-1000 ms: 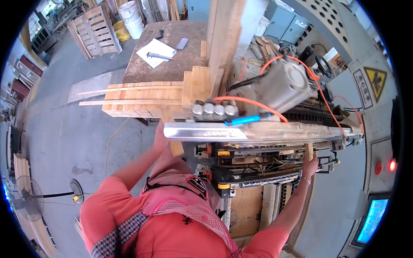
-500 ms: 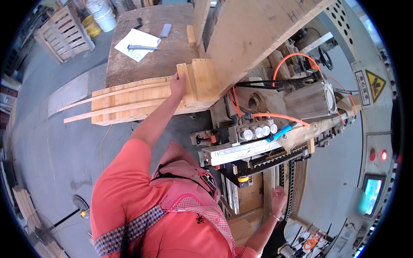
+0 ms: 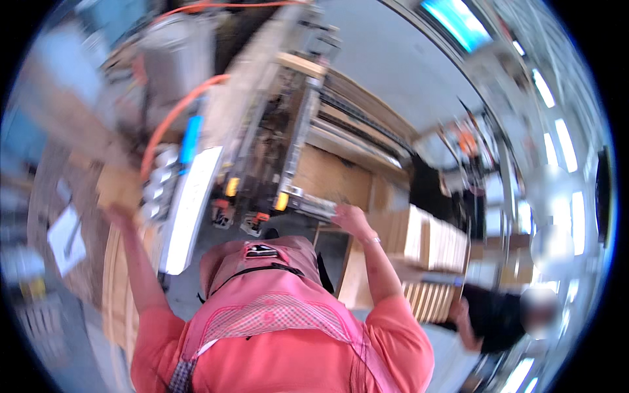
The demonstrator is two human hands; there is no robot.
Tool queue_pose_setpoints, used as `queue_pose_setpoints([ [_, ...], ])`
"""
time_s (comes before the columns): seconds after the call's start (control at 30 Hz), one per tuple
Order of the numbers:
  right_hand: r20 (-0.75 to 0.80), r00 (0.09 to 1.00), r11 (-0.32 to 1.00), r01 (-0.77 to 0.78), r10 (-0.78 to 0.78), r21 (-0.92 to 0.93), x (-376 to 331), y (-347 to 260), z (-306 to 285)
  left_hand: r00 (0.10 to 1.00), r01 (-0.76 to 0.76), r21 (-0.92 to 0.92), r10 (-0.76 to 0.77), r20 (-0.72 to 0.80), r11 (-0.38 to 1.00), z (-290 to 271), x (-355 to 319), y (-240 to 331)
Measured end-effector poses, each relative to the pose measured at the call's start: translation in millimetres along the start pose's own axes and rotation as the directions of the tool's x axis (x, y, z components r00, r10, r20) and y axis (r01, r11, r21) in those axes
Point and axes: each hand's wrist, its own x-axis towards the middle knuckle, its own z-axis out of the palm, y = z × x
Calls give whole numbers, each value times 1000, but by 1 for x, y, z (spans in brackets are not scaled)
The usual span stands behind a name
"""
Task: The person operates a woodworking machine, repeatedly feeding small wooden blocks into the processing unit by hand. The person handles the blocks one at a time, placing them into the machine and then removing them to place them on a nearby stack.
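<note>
The view is blurred by motion. My left hand [image 3: 115,213] reaches up on the left to a pale wooden block [image 3: 118,186] atop a stack of planks [image 3: 118,295]; its fingers are too smeared to read. My right hand [image 3: 350,220] is stretched forward with fingers apart, at the metal edge [image 3: 306,203] of a large woodworking machine [image 3: 275,131], holding nothing.
An orange hose [image 3: 175,112] loops over the machine, above a long white panel [image 3: 190,203]. Stacks of wooden slats [image 3: 432,239] stand to the right. Another person in dark clothes [image 3: 498,314] works at the lower right. A paper sheet [image 3: 65,239] lies at the left.
The view has swung hard, so the machine now fills the centre. My left hand stays by the wooden block. My right hand has risen to the machine's edge.
</note>
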Motion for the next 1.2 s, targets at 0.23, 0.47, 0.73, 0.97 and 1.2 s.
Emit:
queue_pose_setpoints([
  [0.23,-24,999,997,-31,33,73,-68,28,45,989,-107,47,111,-96,993,3,-29,55],
  [0.47,-589,751,953,-268,299,143,-125,48,2,852,-500,90,508,-125,861,-18,-192,134],
  [0.73,-726,396,511,-857,562,-72,-172,220,-99,703,-358,-201,405,585,912,10,-337,150],
  [0.97,-521,388,479,-877,760,46,-168,248,-118,560,-218,-184,277,781,959,36,-357,176],
  [1.2,-679,403,540,-842,614,-11,-168,267,-103,479,-190,-227,292,828,955,61,-362,171],
])
